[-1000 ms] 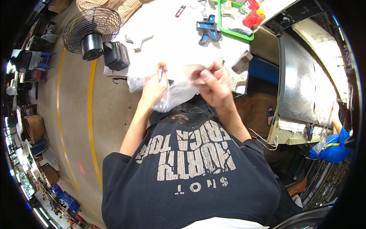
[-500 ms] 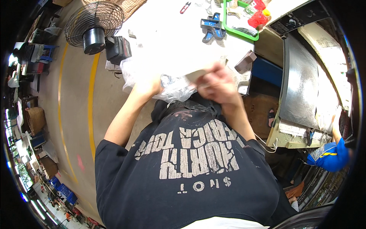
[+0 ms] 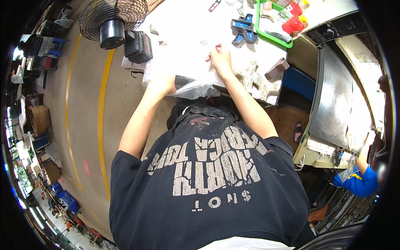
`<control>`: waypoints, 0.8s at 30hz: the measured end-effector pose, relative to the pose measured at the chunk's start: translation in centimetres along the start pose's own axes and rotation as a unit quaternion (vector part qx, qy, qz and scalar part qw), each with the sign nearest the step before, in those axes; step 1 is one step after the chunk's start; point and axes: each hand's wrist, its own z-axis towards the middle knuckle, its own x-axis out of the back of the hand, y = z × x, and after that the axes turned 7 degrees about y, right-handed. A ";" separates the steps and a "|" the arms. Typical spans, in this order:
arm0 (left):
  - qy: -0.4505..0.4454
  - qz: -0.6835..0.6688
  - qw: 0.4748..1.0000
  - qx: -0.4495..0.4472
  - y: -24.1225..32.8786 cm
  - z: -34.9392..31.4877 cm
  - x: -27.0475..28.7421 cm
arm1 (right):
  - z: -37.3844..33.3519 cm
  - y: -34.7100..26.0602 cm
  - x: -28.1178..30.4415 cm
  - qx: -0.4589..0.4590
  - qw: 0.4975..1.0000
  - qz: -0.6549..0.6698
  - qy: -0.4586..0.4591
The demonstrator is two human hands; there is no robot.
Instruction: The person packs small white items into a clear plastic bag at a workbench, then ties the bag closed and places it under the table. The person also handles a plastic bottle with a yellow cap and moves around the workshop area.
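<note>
My left hand (image 3: 166, 84) is at the front edge of the table, next to a clear plastic bag (image 3: 199, 88) that hangs over the edge; glare washes out its fingers. Farther in over the white tabletop, my right hand (image 3: 219, 59) has its fingers curled closed. A small greyish piece (image 3: 203, 42) shows just beyond its fingertips, but glare hides whether the hand holds it. To the right of that hand lies a blue and black cross-shaped block (image 3: 244, 30).
A black fan (image 3: 112, 29) with a battery pack (image 3: 138, 46) stands at the table's left. A green tray (image 3: 273, 36) holds bottles with red parts. Small red-handled snips (image 3: 214, 5) lie at the back. At right is a dark-topped machine (image 3: 333, 96); another person's blue sleeve (image 3: 360, 181) shows beyond.
My right hand has moved forward over the table from near the front edge, where it held a pale flat piece. My left hand stays by the bag. The view has shifted slightly.
</note>
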 end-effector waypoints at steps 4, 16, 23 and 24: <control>0.104 -0.100 0.989 -0.043 0.0 2.7 1.6 | -3.1 -3.4 -0.7 0.051 0.998 -0.024 -0.016; -0.087 -0.186 0.973 0.108 1.7 6.7 1.5 | -0.4 2.0 -1.1 -0.116 0.940 0.318 -0.033; -0.161 -0.012 0.976 0.149 0.3 6.5 -1.1 | 1.8 -0.1 1.8 -0.037 0.955 0.289 0.049; -0.211 0.002 0.968 0.136 2.0 6.7 1.9 | 2.0 0.1 2.2 -0.046 0.943 0.326 0.054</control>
